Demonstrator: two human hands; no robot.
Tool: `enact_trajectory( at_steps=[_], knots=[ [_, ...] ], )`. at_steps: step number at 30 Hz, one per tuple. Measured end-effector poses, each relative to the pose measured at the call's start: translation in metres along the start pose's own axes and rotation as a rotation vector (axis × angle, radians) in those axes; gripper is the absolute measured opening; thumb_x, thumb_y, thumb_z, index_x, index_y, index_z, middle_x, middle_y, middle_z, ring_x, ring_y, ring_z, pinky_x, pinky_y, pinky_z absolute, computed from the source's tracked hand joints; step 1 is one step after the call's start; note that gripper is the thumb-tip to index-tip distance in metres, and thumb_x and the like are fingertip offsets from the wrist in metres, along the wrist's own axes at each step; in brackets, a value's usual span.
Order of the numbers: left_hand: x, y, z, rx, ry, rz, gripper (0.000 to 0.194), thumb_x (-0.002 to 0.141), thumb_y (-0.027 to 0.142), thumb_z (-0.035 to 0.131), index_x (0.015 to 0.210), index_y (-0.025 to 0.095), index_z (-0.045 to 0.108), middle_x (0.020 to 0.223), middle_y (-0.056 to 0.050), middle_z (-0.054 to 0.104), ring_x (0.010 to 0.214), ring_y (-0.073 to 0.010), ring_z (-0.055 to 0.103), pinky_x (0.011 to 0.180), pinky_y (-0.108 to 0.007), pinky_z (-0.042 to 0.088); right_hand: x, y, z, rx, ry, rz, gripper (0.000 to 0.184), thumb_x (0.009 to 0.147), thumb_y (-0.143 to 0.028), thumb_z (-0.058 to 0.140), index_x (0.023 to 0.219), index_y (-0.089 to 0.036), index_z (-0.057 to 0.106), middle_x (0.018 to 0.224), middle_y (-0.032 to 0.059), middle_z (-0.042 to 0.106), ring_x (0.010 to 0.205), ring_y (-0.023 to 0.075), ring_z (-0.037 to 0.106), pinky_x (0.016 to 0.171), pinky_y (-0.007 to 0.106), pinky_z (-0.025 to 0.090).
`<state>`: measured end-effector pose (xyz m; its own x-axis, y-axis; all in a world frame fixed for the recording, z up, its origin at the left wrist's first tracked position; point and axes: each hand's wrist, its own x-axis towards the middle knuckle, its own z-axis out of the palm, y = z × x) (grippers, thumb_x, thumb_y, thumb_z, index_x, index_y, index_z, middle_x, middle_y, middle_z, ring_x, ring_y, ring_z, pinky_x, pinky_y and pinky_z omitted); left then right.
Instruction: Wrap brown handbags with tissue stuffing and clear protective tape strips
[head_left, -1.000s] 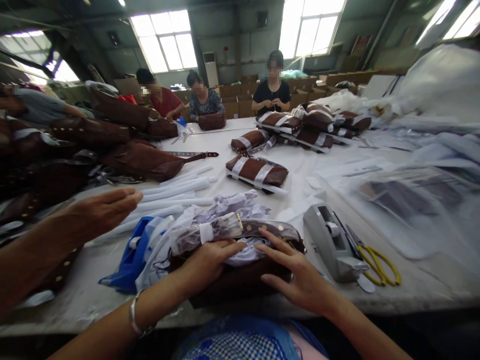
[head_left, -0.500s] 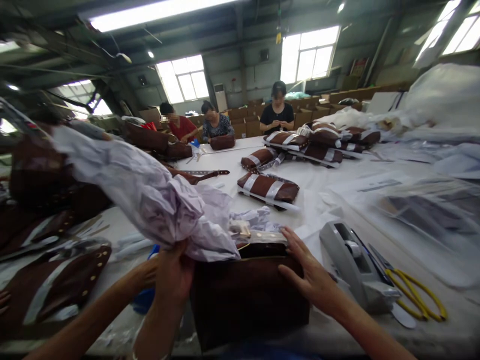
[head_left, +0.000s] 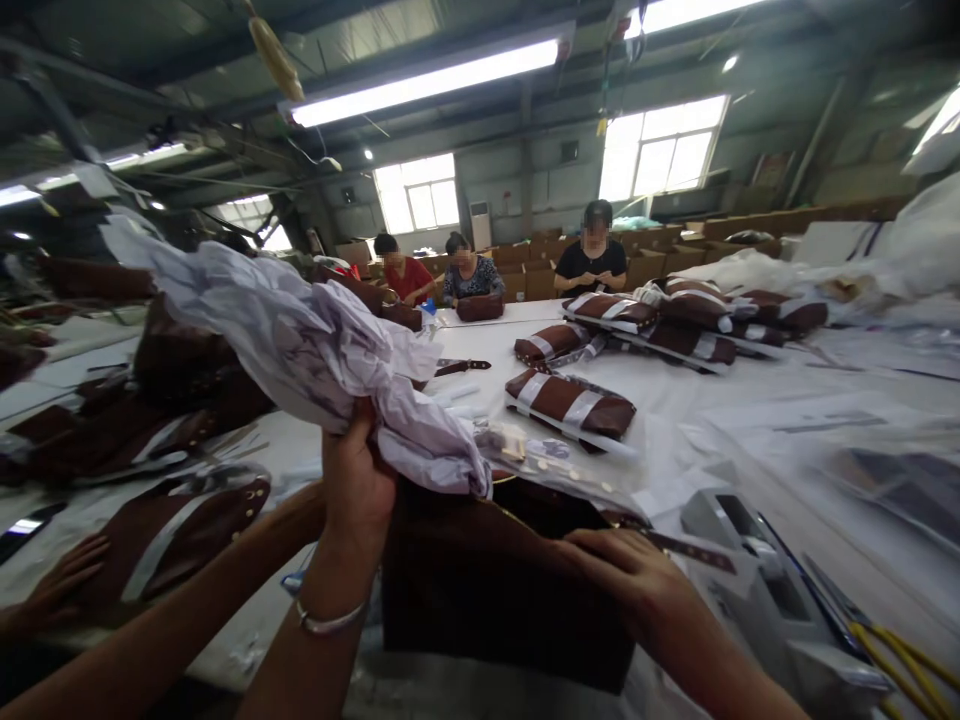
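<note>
White crumpled paper, 1 long twisted wad (head_left: 300,330): raised above the left part of the bag below, its lower end overlapping the mouth in view; contact there cannot be told. Left hand (head_left: 360,480), with 1 silver metal bangle (head_left: 330,622) at the wrist: fingers closed round the wad near its narrowed middle. Dark brown, soft-sided leather-look bag (head_left: 487,590), 1 piece: at the near side of the white table (head_left: 480,340), mouth parted along a gold-toned zip (head_left: 514,515). Right hand (head_left: 630,575): laid on the bag's upper right edge; whether it pinches the wall cannot be told. Handling, as judged: wad light, springy, easily torn, best gathered at the narrow waist; bag heavier, limp at the walls, smooth, best steadied by the rim beside the zip. Adjacent, right: 1 grey block-shaped tape dispenser (head_left: 780,580) and 1 pair of yellow-handled scissors (head_left: 900,660). Adjacent, left: 1 co-worker's forearm (head_left: 225,570), its hand hidden behind the left hand. Beyond: 1 brown bag bound with pale bands (head_left: 570,405).
</note>
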<state>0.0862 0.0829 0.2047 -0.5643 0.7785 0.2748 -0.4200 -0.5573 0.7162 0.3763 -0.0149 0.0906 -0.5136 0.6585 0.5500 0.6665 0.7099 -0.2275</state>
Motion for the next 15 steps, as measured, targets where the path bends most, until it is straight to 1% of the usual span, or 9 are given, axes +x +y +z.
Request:
enact_trajectory(
  at_steps=[1, 2, 4, 6, 8, 10, 12, 13, 15],
  knots=[
    [-0.006, -0.005, 0.003, 0.004, -0.004, -0.005, 0.042, 0.07, 0.026, 0.083, 0.109, 0.025, 0.068, 0.115, -0.002, 0.072, 0.108, -0.0182, 0.065, 0.094, -0.028, 0.052, 0.006, 0.003, -0.006, -0.029, -0.019, 0.017, 0.05, 0.091, -0.005, 0.045, 0.133, -0.028, 0.061, 0.117, 0.0065, 0.071, 0.099, 0.0207, 0.066, 0.087, 0.035, 0.051],
    [-0.015, -0.011, 0.006, 0.021, -0.056, -0.036, 0.042, 0.07, 0.026, 0.083, 0.109, 0.025, 0.068, 0.113, -0.001, 0.073, 0.106, -0.018, 0.066, 0.092, -0.028, 0.053, 0.013, 0.005, -0.011, -0.054, -0.057, 0.025, 0.049, 0.09, -0.005, 0.047, 0.131, -0.028, 0.063, 0.116, 0.0066, 0.071, 0.098, 0.022, 0.065, 0.088, 0.037, 0.05],
    [-0.039, -0.024, 0.014, 0.087, -0.276, -0.172, 0.041, 0.069, 0.027, 0.084, 0.106, 0.024, 0.069, 0.107, -0.003, 0.074, 0.099, -0.0198, 0.068, 0.085, -0.028, 0.055, 0.027, 0.009, -0.013, -0.075, -0.177, 0.002, 0.042, 0.089, -0.006, 0.053, 0.121, -0.028, 0.068, 0.111, 0.0058, 0.072, 0.094, 0.0227, 0.065, 0.086, 0.039, 0.049],
    [-0.062, -0.031, 0.026, 0.153, -0.535, -0.305, 0.041, 0.065, 0.023, 0.086, 0.103, 0.021, 0.071, 0.102, -0.006, 0.075, 0.096, -0.0229, 0.069, 0.081, -0.03, 0.056, 0.039, 0.011, -0.007, -0.069, -0.313, -0.045, 0.034, 0.088, -0.008, 0.058, 0.11, -0.028, 0.073, 0.102, 0.0046, 0.073, 0.091, 0.0223, 0.065, 0.085, 0.038, 0.049],
    [-0.069, -0.029, 0.043, 0.135, -0.651, -0.325, 0.043, 0.063, 0.019, 0.087, 0.104, 0.019, 0.072, 0.101, -0.007, 0.075, 0.096, -0.024, 0.069, 0.082, -0.03, 0.056, 0.045, 0.011, 0.004, -0.043, -0.421, -0.078, 0.03, 0.088, -0.009, 0.059, 0.104, -0.028, 0.074, 0.097, 0.0041, 0.073, 0.091, 0.0226, 0.066, 0.086, 0.038, 0.049],
    [-0.053, -0.018, 0.064, 0.038, -0.609, -0.247, 0.045, 0.065, 0.02, 0.086, 0.108, 0.019, 0.071, 0.102, -0.005, 0.075, 0.094, -0.0218, 0.069, 0.083, -0.03, 0.056, 0.043, 0.011, 0.012, -0.002, -0.489, -0.046, 0.031, 0.086, -0.007, 0.058, 0.1, -0.027, 0.076, 0.094, 0.0052, 0.074, 0.092, 0.0243, 0.066, 0.088, 0.039, 0.05],
    [-0.02, -0.005, 0.082, -0.08, -0.485, -0.109, 0.04, 0.072, 0.022, 0.082, 0.11, 0.018, 0.069, 0.104, -0.004, 0.074, 0.097, -0.02, 0.069, 0.087, -0.03, 0.055, 0.035, 0.012, 0.013, 0.031, -0.52, 0.019, 0.035, 0.084, -0.003, 0.055, 0.096, -0.027, 0.078, 0.096, 0.0063, 0.074, 0.092, 0.0255, 0.068, 0.087, 0.039, 0.053],
    [0.0, 0.001, 0.088, -0.142, -0.442, -0.032, 0.04, 0.074, 0.02, 0.08, 0.112, 0.018, 0.068, 0.108, -0.005, 0.073, 0.103, -0.0208, 0.068, 0.092, -0.032, 0.055, 0.031, 0.012, 0.011, 0.068, -0.508, 0.05, 0.039, 0.083, -0.002, 0.053, 0.1, -0.027, 0.078, 0.102, 0.007, 0.074, 0.095, 0.0262, 0.069, 0.088, 0.039, 0.054],
    [0.036, 0.009, 0.096, -0.217, -0.401, 0.087, 0.039, 0.078, 0.016, 0.076, 0.116, 0.019, 0.067, 0.116, -0.004, 0.072, 0.114, -0.0205, 0.064, 0.099, -0.032, 0.052, 0.026, 0.012, 0.003, 0.209, -0.419, 0.109, 0.045, 0.085, -0.006, 0.052, 0.119, -0.03, 0.071, 0.124, 0.0068, 0.069, 0.112, 0.0267, 0.065, 0.098, 0.039, 0.052]
  ],
)
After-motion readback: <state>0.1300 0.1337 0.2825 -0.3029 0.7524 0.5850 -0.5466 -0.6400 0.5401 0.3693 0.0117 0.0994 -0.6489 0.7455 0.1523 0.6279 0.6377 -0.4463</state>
